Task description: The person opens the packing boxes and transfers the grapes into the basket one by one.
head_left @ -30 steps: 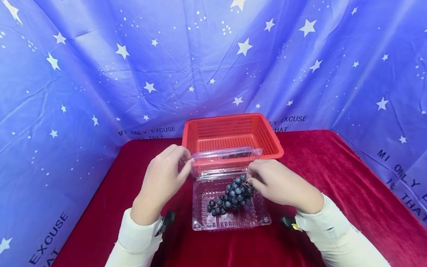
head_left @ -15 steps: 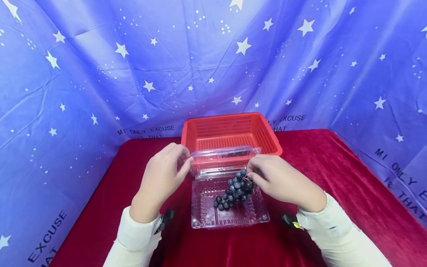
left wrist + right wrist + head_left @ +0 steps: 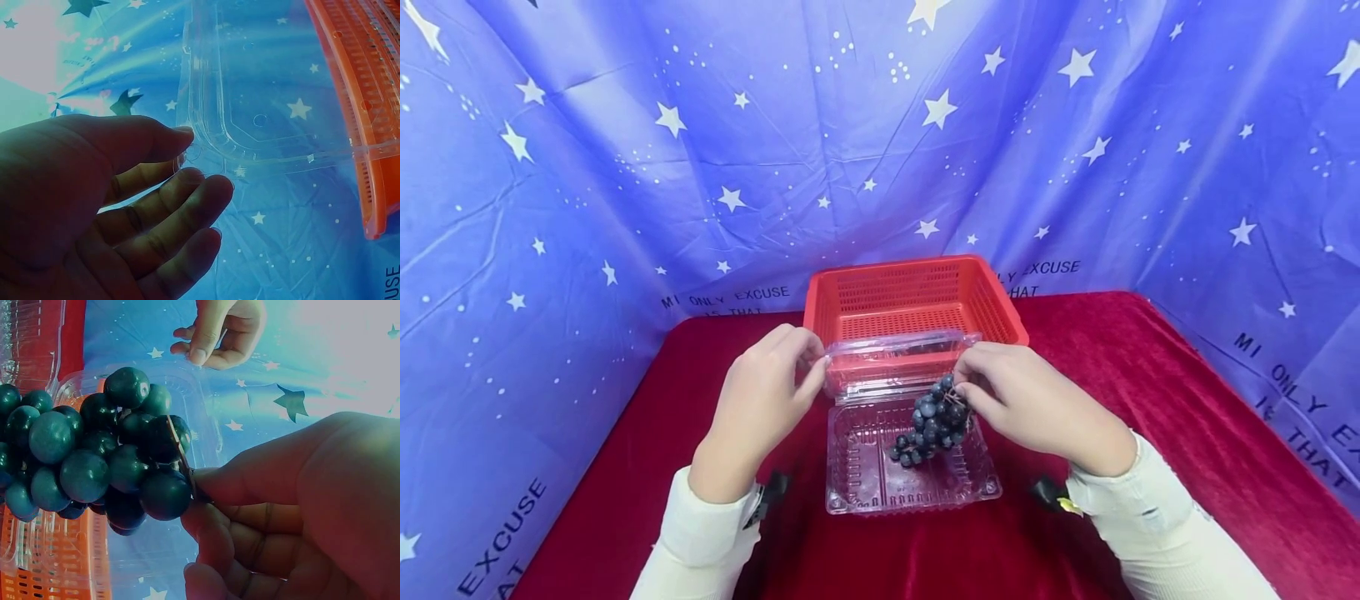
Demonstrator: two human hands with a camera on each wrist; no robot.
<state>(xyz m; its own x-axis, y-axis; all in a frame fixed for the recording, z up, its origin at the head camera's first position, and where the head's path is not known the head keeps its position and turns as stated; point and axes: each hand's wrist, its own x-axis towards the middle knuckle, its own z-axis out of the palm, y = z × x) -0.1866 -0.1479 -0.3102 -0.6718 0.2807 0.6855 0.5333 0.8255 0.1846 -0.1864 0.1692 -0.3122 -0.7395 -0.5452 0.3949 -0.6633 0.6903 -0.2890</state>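
A bunch of dark grapes (image 3: 931, 421) hangs by its stem from my right hand (image 3: 1026, 408), whose thumb and fingertips pinch that stem in the right wrist view. The bunch slants over a clear plastic clamshell box (image 3: 865, 492); whether its lower end touches the bottom I cannot tell. At the box's back, the hinged lid (image 3: 895, 383) stands raised. With thumb and fingertips, my left hand (image 3: 767, 400) pinches the lid's corner, seen closely in the left wrist view beside the clear rim (image 3: 206, 125).
Behind the lid stands a red perforated basket (image 3: 917, 271). Dark red cloth (image 3: 1097, 375) covers the table. A blue curtain (image 3: 835, 125) with white stars surrounds the back and sides.
My right hand has lifted the grapes' stem end slightly, and the bunch's lower end has swung right, so it hangs steeper. The left hand keeps its hold on the lid.
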